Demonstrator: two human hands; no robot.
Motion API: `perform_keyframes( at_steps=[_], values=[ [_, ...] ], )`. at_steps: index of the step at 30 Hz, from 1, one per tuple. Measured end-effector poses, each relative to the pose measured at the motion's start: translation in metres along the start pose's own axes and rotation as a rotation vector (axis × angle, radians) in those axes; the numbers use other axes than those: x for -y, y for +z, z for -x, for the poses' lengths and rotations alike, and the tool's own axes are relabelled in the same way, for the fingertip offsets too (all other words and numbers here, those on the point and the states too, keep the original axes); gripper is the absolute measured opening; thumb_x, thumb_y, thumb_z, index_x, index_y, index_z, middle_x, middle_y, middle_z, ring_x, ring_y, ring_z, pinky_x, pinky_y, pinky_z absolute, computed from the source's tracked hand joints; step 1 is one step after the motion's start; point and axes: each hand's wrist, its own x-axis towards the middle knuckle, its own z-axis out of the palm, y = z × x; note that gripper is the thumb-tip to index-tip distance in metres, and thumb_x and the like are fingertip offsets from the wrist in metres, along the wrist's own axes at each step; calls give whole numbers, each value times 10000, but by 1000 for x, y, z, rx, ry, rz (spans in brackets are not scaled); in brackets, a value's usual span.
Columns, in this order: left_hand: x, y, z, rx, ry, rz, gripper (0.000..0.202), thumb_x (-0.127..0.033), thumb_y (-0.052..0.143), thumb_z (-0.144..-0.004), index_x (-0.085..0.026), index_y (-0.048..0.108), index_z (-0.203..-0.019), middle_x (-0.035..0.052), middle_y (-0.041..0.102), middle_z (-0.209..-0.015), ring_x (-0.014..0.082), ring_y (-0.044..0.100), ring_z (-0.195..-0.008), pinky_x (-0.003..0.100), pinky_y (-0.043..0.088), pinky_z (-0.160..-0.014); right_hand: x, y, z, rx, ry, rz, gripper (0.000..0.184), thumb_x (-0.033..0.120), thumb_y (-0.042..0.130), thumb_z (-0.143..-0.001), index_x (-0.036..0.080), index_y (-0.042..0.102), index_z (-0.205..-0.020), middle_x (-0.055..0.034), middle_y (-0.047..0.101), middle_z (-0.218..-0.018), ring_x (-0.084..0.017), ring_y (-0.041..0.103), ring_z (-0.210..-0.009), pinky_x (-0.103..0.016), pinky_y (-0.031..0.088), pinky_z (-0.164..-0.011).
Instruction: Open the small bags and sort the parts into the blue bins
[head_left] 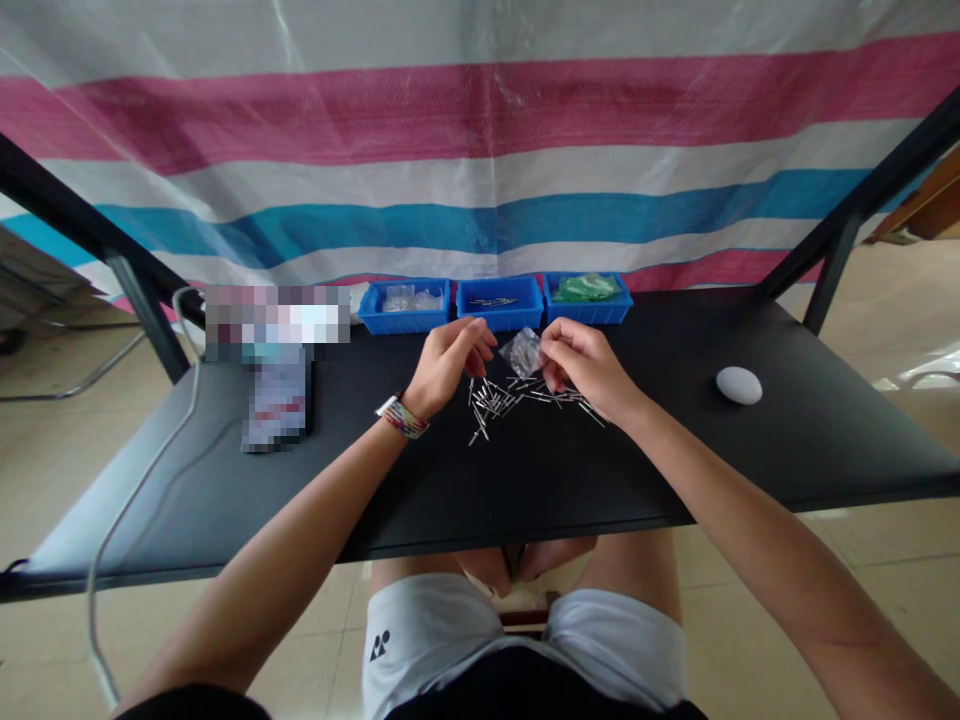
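Note:
My right hand (579,362) pinches the edge of a small clear plastic bag (523,352), held just above the table. To its left, my left hand (455,362) is closed with curled fingers; whatever it may hold is hidden. Silvery metal pins that look like blind rivets (491,400) lie loosely scattered beneath and between both hands. Behind the hands stands a blue bin (500,318) with a few of the same pins inside. The blue bin at left (405,322) holds clear plastic bags (411,298), and the one at right (589,311) holds green plastic material (589,288).
A white oval object, perhaps a computer mouse (739,385), rests on the right of the black table (525,490). Blurred-out items (277,390) lie at left, near a grey cable (169,440). Black frame posts rise at both sides before a striped sheet (487,110).

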Motion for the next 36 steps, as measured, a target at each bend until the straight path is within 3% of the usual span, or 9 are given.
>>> perform_keyframes(
  at_steps=[4, 9, 16, 20, 24, 28, 31, 33, 36],
  values=[
    [-3, 8, 4, 163, -63, 106, 415, -570, 743, -939, -162, 672, -920, 64, 755, -886, 135, 718, -595, 234, 561, -553, -7, 5, -3, -80, -48, -186, 344, 504, 800, -904, 228, 595, -887, -3, 741, -862, -112, 651, -576, -247, 552, -529],
    [-2, 3, 1, 181, -68, 246, 337, -483, 742, -932, -167, 665, -1017, 48, 748, -920, 156, 755, -644, 249, 584, -586, -14, 10, -3, -88, -8, -280, 435, 546, 897, -829, 216, 619, -886, -14, 760, -902, -154, 760, -710, -333, 688, -725],
    [-1, 4, 2, 180, -50, 198, 373, -507, 774, -909, -177, 662, -1045, 50, 728, -938, 151, 740, -674, 254, 593, -604, -18, 11, -4, -74, 81, -340, 375, 486, 857, -885, 220, 592, -904, -14, 760, -910, -186, 812, -834, -376, 705, -859],
    [2, 6, 1, 137, 7, 117, 334, -463, 818, -898, -178, 664, -979, 4, 665, -802, 124, 693, -613, 232, 567, -582, -14, 10, -3, -28, 96, -300, 356, 478, 850, -872, 224, 621, -971, 1, 744, -888, -177, 787, -780, -346, 692, -764],
    [1, 5, 0, 143, 48, 70, 282, -421, 819, -899, -169, 697, -934, 0, 646, -780, 105, 647, -565, 226, 529, -546, -11, 10, -2, -42, -45, -81, 319, 460, 845, -861, 213, 710, -1010, 45, 654, -758, -116, 651, -570, -253, 551, -549],
    [-2, 4, 0, 121, 13, 75, 346, -492, 816, -904, -184, 665, -857, -12, 613, -697, 96, 575, -521, 215, 460, -497, -9, 9, 2, -132, -193, 132, 233, 433, 779, -930, 211, 794, -1002, 54, 570, -644, -103, 517, -498, -259, 421, -492],
    [-2, 3, 1, 146, -102, 129, 506, -637, 732, -939, -186, 625, -738, 12, 604, -628, 114, 573, -498, 235, 469, -485, -7, 10, 6, -198, -258, 237, 229, 436, 746, -975, 235, 831, -1042, 29, 605, -657, -124, 525, -514, -288, 452, -520],
    [-2, 3, 1, 201, -177, 170, 571, -703, 679, -948, -177, 651, -725, 51, 652, -641, 141, 624, -513, 257, 513, -502, -5, 11, 8, -206, -308, 278, 230, 440, 732, -994, 253, 845, -1066, -15, 705, -805, -150, 623, -590, -317, 527, -574],
    [-2, 4, 1, 235, -204, 235, 461, -614, 794, -884, -167, 693, -837, 77, 743, -774, 166, 718, -589, 265, 578, -560, -4, 12, 10, -170, -390, 298, 205, 395, 708, -1017, 268, 854, -1084, -57, 764, -1023, -190, 738, -751, -360, 614, -686]
  ],
)
